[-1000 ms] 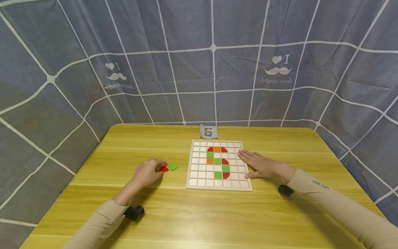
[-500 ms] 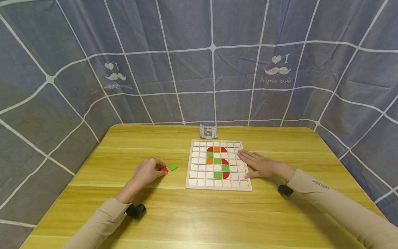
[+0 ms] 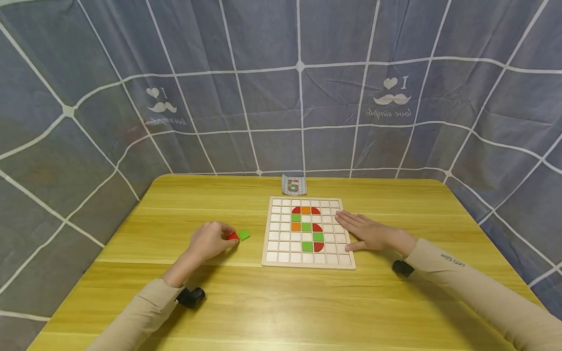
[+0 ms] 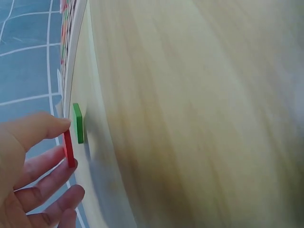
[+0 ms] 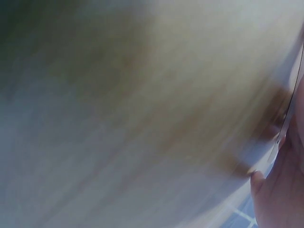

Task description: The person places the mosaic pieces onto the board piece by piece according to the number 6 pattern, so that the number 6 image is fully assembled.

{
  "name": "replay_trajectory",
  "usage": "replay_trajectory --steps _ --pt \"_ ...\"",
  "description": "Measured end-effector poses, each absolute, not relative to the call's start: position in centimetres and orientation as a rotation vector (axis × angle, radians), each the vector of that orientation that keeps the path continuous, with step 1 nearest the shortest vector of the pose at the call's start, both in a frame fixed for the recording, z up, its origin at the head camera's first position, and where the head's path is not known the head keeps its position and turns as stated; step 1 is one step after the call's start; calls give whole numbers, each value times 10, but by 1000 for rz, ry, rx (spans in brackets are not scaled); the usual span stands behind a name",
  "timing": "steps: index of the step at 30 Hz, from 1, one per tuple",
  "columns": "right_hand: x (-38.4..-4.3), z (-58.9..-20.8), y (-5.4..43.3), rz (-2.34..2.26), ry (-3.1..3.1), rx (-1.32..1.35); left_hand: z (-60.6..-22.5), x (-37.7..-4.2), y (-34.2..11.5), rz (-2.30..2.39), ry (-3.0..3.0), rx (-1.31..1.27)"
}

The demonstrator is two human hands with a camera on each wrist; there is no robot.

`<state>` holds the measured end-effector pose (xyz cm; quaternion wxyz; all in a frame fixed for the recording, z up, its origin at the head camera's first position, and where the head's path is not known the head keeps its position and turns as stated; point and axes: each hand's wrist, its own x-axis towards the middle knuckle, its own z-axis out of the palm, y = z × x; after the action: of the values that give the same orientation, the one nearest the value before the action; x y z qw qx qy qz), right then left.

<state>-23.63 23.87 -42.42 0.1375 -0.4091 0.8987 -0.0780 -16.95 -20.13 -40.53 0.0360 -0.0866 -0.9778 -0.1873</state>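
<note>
Between thumb and fingers my left hand (image 3: pixel 210 241) pinches a thin red tile (image 3: pixel 233 236), left of the board. In the left wrist view the red tile (image 4: pixel 69 148) stands edge-on, the thumb at one end and fingertips at the other. Just right of it lies a green square tile (image 3: pixel 244 235) on the table. My right hand (image 3: pixel 371 232) rests with straight fingers on the right edge of a wooden grid board (image 3: pixel 274 258). Red, orange and green tiles form a curved figure in the board's cells. The right wrist view shows mostly blurred table and part of that hand.
A small printed card (image 3: pixel 293 185) with a coloured grid pattern lies behind the board. The yellow wood-grain table (image 3: pixel 281 307) has its far edge near a grey curtain (image 3: pixel 263 97) with white lines, which surrounds it on three sides.
My left hand has shifted slightly right, and the red tile has come closer to the green tile. The right hand has stayed on the board's edge.
</note>
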Motion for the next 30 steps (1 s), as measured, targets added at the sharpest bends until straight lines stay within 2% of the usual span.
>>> replay_trajectory --steps 12,30 --pt "-236 -426 239 -213 2597 -1193 -400 -168 -177 -568 -2941 -360" --pt "-235 -424 240 -212 2608 -1204 -392 -180 -129 -534 -2837 -642"
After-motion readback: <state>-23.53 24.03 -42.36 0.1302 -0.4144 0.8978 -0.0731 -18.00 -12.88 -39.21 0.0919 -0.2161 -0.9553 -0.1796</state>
